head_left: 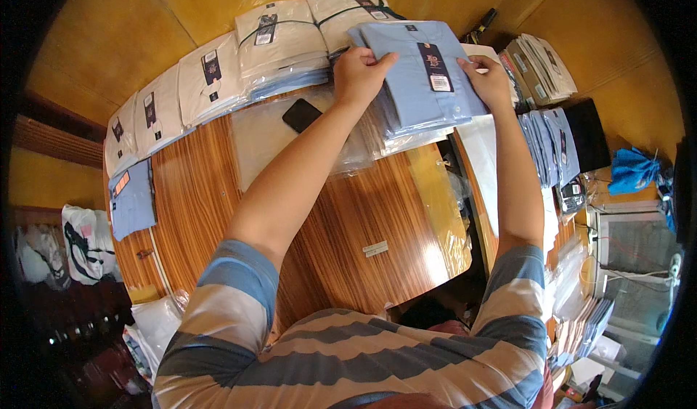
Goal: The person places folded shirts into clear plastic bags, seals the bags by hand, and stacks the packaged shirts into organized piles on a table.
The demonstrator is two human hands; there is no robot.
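At the far side of the table, a folded light-blue shirt lies on top of a stack, a dark hang tag on its front. My left hand is closed on its left edge, thumb on top and the other fingers largely hidden. On the opposite edge my right hand pinches the shirt between thumb and fingers. Beneath it, more blue layers and clear plastic show. A black phone rests left of the stack, on a clear plastic bag.
Stacks of bagged white shirts line the table's far left edge. Another blue shirt lies at the left corner. More folded blue shirts and a pile of packages stand right. The wood-grain table curves near my body.
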